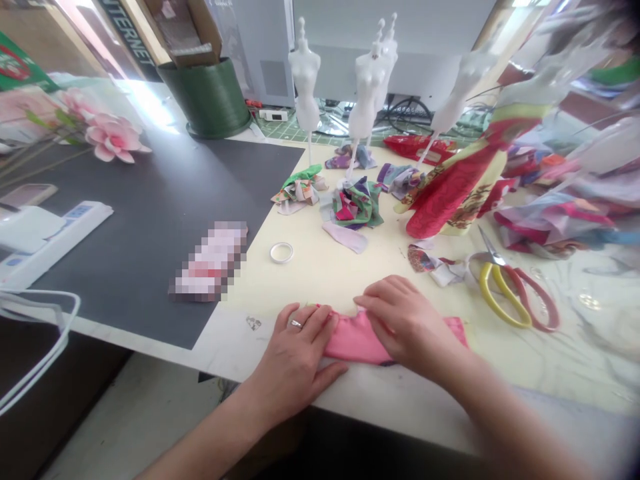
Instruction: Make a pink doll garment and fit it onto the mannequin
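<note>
A piece of pink cloth (pixel 357 339) lies near the front edge of the table, with a pale yellowish edge at its right end. My left hand (pixel 303 347) rests on the cloth's left end, fingers laid over it and thumb apart along its lower side. Over the cloth's middle, my right hand (pixel 400 317) is closed in a pinch at the upper edge. A small whitish bit shows under those fingertips; what they pinch is too small to make out. A white tape-like ring (pixel 281 253) lies beyond my left hand.
Scissors (pixel 515 293) with yellow and red handles lie at right. Behind stand several white doll mannequins (pixel 305 87), one in a red dress (pixel 445 180), among fabric bundles (pixel 357 203). At left are a blurred-out phone-like object (pixel 210 261), a power strip (pixel 75 227) and a green pot (pixel 210 100).
</note>
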Motion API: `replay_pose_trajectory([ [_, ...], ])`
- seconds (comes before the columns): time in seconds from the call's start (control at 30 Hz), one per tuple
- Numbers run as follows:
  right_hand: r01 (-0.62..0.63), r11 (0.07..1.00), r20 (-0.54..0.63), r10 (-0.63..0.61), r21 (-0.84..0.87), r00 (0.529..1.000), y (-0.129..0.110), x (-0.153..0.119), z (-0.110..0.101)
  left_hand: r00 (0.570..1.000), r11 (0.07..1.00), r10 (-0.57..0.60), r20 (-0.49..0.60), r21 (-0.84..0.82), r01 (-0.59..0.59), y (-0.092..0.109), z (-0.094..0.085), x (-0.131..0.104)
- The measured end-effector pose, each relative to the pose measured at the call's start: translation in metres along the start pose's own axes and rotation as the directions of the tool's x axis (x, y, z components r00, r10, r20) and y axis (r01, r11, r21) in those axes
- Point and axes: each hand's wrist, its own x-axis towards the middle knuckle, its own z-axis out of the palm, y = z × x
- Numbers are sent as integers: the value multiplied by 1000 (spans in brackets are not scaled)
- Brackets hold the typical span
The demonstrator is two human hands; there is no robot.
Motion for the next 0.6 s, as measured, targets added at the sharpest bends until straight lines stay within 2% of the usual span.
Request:
replay_pose_trajectory([
  [0.07, -57, 998, -79, 57, 1, 995, 3, -11, -10, 999, 1000, 19, -40, 6, -19, 0, -1, -2],
  [0.2, -146, 989, -72, 144, -18, 987, 5, -41, -21, 994, 999, 41, -99, 6, -41, 0, -2, -3],
  [0.43, -172, 981, -70, 166, -93, 984, 2, -88, -17, 993, 994, 110, 29, 23, -111, 4, 0, -2],
  [0.6, -189, 977, -89, 180, -102, 980, 2, -99, -19, 989, 990, 138, -57, 41, -135, 7, 0, -2],
])
